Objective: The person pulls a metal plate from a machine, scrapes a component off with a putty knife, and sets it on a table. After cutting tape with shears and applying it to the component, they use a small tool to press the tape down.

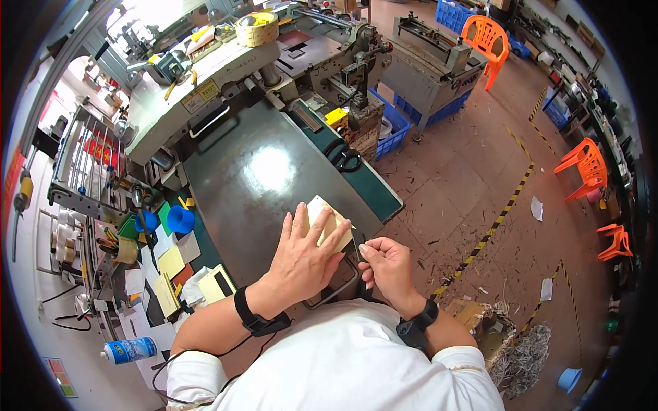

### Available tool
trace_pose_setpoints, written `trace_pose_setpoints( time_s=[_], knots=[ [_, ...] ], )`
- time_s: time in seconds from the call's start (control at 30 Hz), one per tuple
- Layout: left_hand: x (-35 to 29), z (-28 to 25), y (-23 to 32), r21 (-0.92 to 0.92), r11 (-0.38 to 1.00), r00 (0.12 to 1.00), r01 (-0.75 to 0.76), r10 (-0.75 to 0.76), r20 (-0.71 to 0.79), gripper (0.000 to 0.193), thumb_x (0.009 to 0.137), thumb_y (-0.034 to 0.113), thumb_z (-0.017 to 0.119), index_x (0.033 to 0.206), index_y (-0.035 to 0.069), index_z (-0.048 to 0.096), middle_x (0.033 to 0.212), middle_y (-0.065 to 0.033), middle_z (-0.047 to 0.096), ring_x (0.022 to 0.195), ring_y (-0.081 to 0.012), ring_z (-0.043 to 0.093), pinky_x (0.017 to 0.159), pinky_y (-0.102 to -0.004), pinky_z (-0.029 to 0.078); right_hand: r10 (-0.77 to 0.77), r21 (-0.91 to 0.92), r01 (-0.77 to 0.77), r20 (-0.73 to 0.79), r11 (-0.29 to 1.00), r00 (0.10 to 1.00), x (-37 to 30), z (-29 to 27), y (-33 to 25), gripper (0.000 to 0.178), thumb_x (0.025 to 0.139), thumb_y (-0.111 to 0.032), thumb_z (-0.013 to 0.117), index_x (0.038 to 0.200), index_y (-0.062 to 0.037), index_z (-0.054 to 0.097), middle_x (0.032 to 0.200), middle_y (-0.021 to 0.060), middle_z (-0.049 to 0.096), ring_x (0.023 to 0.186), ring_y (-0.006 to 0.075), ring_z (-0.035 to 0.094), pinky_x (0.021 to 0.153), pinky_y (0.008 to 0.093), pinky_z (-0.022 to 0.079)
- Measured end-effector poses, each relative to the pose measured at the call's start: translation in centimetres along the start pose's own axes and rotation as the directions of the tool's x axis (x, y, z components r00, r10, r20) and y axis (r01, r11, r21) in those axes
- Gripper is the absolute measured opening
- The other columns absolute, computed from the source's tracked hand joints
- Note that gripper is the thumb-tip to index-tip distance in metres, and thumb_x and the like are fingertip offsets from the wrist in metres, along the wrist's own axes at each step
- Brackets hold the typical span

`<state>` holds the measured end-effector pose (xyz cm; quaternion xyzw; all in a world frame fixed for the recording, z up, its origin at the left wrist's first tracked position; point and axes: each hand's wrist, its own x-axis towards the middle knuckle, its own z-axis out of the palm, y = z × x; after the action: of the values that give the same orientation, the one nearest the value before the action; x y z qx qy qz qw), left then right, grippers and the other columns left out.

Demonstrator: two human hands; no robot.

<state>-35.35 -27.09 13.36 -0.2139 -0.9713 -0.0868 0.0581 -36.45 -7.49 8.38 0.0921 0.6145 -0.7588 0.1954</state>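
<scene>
My left hand (305,253) lies with its fingers spread over a pale yellow sheet (319,205), pressing it against the dark metal plate (240,185) near the plate's front right corner. Much of the sheet is hidden beneath the fingers. Just right of it, my right hand (388,266) is closed in a pinch by the plate's front edge. Whatever sits between thumb and forefinger is too small to make out. Below both hands, a bent metal handle (336,294) shows at the front of the plate.
The press head (178,103) overhangs the plate's far side. Black-handled scissors (345,159) rest on the green side table (373,195). At left stand a blue cup (180,219), yellow pieces (171,262) and a spray can (129,350). A scrap-filled box (486,318) stands right.
</scene>
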Motion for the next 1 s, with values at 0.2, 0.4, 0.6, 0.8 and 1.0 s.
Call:
trace_pose_setpoints(
  time_s=[0.2,0.4,0.6,0.8,1.0],
  knots=[
    [0.0,0.0,-0.1,0.009,1.000,1.000,-0.007,0.007,0.005,0.059,0.092,0.028,0.066,0.149,0.021,0.050,0.151,-0.0209,0.043,0.136,-0.0572,0.036,0.108,-0.0682,0.034,-0.020,0.045,0.018,0.029,0.999,0.999,0.4,0.1,-0.6,0.016,0.099,-0.017,0.067,0.101,-0.0014,0.068,0.073,0.0048,0.069,0.049,0.0063,0.060,0.040,0.0204,0.047],
    [0.2,-1.0,0.2,-0.126,0.990,0.998,0.068,-0.067,0.010,0.067,0.088,0.025,0.071,0.150,0.019,0.048,0.148,-0.0172,0.047,0.139,-0.0522,0.037,0.112,-0.0635,0.033,-0.085,0.077,0.080,0.064,0.994,0.994,0.9,0.3,-1.7,0.016,0.099,-0.017,0.066,0.102,-0.0018,0.068,0.072,0.0042,0.068,0.049,0.0061,0.060,0.040,0.0201,0.046],
    [1.3,-1.3,-0.8,-0.262,0.960,0.993,0.098,-0.113,-0.042,0.064,0.082,0.021,0.076,0.142,0.015,0.055,0.140,-0.0143,0.056,0.139,-0.0441,0.042,0.113,-0.0595,0.034,-0.081,0.018,0.081,-0.002,0.997,0.997,0.7,0.4,-2.5,0.016,0.099,-0.017,0.066,0.102,-0.0016,0.069,0.070,0.0026,0.067,0.049,0.0051,0.058,0.040,0.0201,0.045],
    [3.5,0.2,-2.0,-0.150,0.984,0.980,-0.099,0.070,-0.185,0.046,0.083,0.010,0.074,0.127,0.009,0.063,0.123,-0.0101,0.067,0.124,-0.0401,0.057,0.109,-0.0505,0.043,-0.068,-0.084,0.071,0.036,0.994,0.997,-0.6,-1.3,-0.4,0.014,0.098,-0.015,0.067,0.099,-0.0006,0.069,0.069,0.0004,0.064,0.049,0.0038,0.056,0.040,0.0197,0.044],
    [5.2,1.6,-4.7,-0.575,0.818,0.969,-0.005,-0.137,-0.204,0.016,0.096,0.006,0.063,0.111,0.003,0.060,0.103,-0.0092,0.069,0.103,-0.0284,0.069,0.093,-0.0355,0.052,-0.084,-0.153,0.104,0.135,0.983,0.987,-0.1,-0.7,0.1,0.012,0.097,-0.012,0.068,0.095,0.0004,0.069,0.068,-0.0009,0.063,0.050,0.0031,0.056,0.040,0.0194,0.043]
  ],
)
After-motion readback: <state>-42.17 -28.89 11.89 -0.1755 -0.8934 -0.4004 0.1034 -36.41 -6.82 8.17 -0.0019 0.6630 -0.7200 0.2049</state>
